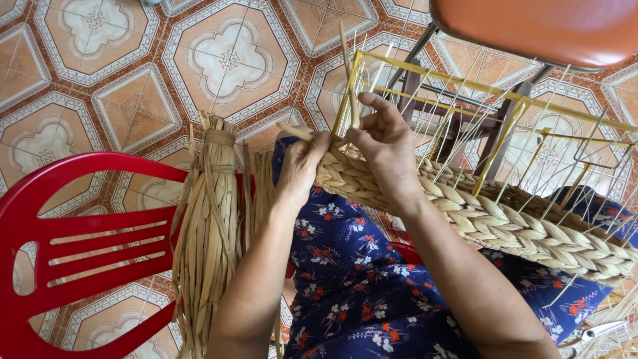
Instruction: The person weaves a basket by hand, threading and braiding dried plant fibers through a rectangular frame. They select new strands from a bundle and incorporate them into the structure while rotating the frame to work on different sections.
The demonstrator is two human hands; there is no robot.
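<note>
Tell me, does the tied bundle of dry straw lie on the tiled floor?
No, the bundle rests upright against the red plastic chair, beside the left hand, not on the floor.

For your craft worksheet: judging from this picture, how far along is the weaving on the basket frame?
Done: several braided rows wrap the lower part of the yellow wire frame. In hand: the left hand and right hand work a straw strand at the frame's corner. Left: the upper uprights are bare, and a tied bundle of straw lies unused on the red chair.
</note>
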